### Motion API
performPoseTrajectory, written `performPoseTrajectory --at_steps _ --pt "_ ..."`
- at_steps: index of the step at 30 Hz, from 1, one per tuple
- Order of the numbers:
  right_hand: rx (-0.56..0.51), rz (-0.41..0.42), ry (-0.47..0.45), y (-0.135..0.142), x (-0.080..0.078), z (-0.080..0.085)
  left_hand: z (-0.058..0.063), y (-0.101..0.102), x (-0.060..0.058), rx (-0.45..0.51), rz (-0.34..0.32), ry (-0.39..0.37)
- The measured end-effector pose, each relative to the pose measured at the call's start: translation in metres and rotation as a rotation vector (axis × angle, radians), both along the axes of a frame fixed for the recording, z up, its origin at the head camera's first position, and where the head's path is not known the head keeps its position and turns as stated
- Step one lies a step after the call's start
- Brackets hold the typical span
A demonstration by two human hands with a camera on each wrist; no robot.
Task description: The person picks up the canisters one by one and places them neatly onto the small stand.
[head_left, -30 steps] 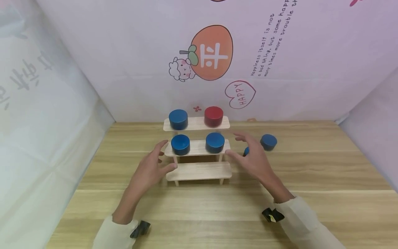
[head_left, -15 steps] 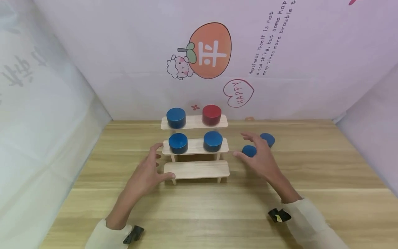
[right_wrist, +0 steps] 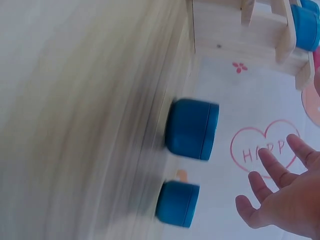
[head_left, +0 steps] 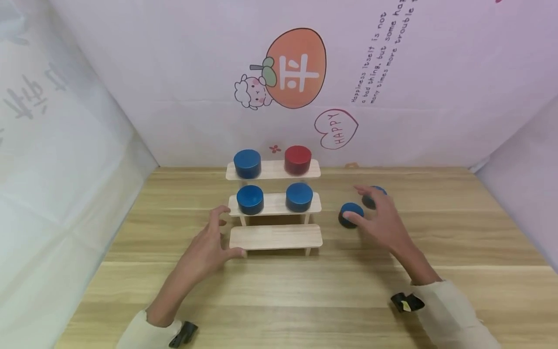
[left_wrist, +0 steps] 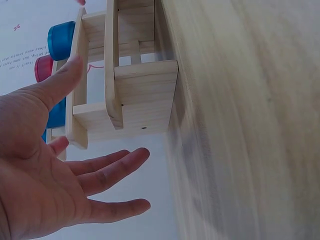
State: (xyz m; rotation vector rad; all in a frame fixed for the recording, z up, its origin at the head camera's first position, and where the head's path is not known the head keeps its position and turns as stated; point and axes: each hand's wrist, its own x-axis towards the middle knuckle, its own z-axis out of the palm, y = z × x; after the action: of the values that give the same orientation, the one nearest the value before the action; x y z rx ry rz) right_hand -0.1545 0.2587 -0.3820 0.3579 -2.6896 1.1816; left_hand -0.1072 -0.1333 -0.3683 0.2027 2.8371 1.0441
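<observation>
- Left hand (head_left: 207, 247): loosely spread beside the wooden stand's (head_left: 275, 237) left end, gripping nothing, perhaps there to steady it.
- The stand's long axis runs left to right, low step foremost.
- Right hand (head_left: 385, 225): fingers parted, gripping nothing, right of the stand; thumb contact unclear.
- There, the nearer loose tin (right_wrist: 191, 129) and farther loose tin (right_wrist: 177, 204) sit lids up, stable on flat bases.
- Three blue tins (head_left: 250, 201) and a red tin (head_left: 298, 162) stand upright on its upper steps, spaced apart, seemingly for balance.

I'm in a screened-off booth (head_left: 457, 106) here: wood-grain tabletop (head_left: 287, 291), pale sheeting (head_left: 187, 63) on three sides, cartoon fruit (head_left: 296, 68) and HAPPY heart (head_left: 336, 128) printed dead ahead, hiding whatever room lies behind!
</observation>
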Motion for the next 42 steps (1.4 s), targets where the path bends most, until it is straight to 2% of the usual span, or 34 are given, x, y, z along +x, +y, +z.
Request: performPoseTrajectory --at_steps 13,22,33,42 --pt "-0.019 -0.028 -0.021 0.038 -0.005 -0.007 -0.006 -0.006 0.006 0.031 0.011 0.003" --pt "-0.007 -0.066 -0.041 0.064 -0.011 -0.013 -0.011 -0.007 0.009 -0.022 -0.004 -0.002" --pt "0.007 -0.04 -0.038 0.085 -0.014 -0.018 -0.016 -0.006 0.009 -0.065 -0.051 0.01" --pt "0.033 -0.019 -0.051 0.093 -0.018 -0.018 -0.018 -0.007 0.009 -0.094 -0.025 -0.001"
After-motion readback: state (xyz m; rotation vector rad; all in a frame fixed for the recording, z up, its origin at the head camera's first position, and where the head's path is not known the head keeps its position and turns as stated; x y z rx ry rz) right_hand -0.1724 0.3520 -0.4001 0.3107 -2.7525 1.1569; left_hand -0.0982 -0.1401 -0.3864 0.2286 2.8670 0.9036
